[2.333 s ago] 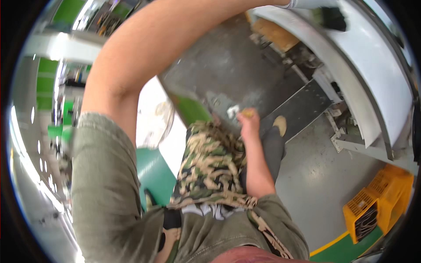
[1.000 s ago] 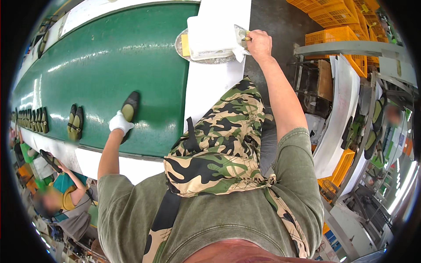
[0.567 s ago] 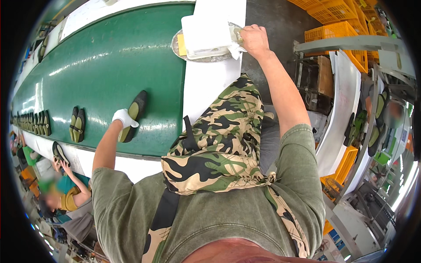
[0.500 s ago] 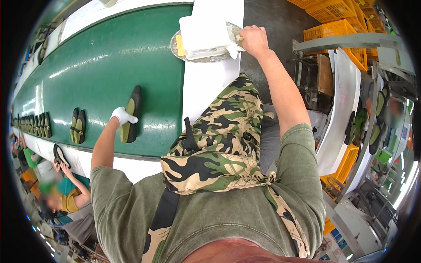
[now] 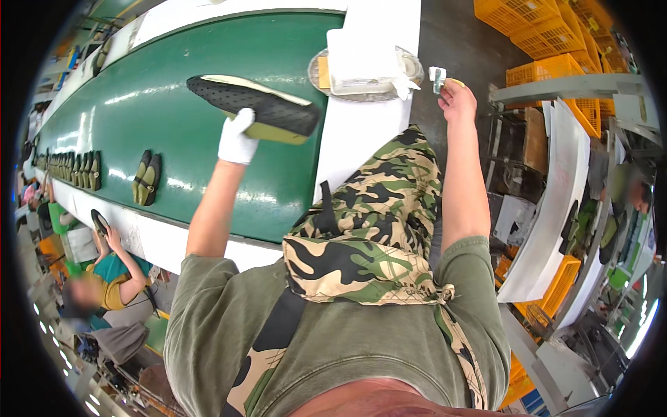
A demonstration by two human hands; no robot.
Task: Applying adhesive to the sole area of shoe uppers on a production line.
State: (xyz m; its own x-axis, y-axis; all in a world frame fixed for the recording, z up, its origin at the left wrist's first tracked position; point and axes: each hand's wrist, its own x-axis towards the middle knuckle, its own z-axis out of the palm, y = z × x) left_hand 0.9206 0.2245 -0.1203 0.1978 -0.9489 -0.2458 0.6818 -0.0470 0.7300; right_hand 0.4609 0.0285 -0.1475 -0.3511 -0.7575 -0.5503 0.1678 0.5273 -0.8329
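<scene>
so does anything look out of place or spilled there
Nothing looks clearly spilled or damaged. Mildly odd: the left hand, holding a black-soled shoe, wears a white glove while the right hand is bare, so they don't match. Also, a crumpled white scrap sticks out at the near-right corner of the white tray, looking untidy.

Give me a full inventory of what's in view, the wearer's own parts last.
held shoe: one, black and olive, left hand
small tool: one, whitish, right hand
shoe pair: one, olive and black, on green surface
shoe row: several, olive and black, farther left
green surface: one, green, left
white ledge: one, white, beside green surface
white container: one, white, upper middle
crates: several, yellow-orange, right
co-worker: at least one, mustard top, left
camouflage apron: one, green-tan-black, wearer's front
left hand: one, white-gloved, centre-left
right hand: one, bare, upper right
</scene>
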